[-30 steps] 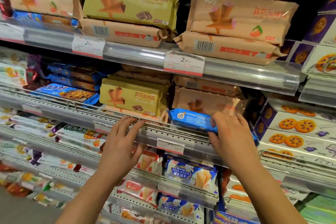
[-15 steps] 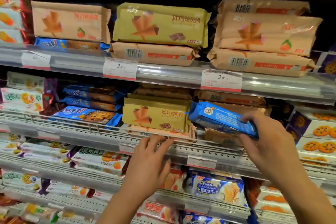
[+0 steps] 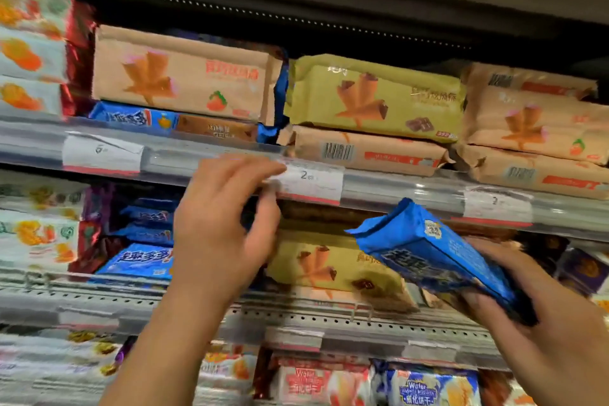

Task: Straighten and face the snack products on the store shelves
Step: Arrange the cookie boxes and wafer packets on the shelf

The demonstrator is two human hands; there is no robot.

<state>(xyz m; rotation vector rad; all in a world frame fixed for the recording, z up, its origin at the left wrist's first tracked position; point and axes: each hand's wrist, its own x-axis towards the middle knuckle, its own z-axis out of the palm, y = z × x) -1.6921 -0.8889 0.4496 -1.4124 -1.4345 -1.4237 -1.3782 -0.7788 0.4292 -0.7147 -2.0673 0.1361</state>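
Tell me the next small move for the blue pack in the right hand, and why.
Probably carry the blue pack, gripped in the right hand, leftward to the stack of matching blue packs on the middle shelf. It hangs tilted in front of the yellow cone pack, where it doesn't belong. The left hand is raised near the price tag, holding nothing.

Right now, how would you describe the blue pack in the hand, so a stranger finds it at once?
Find the clear shelf rail carrying the price tags. Just below it, on the right, the right hand grips a long blue pack. Unlike the shelved blue packs, it is tilted in the air, its crimped end pointing up and left.
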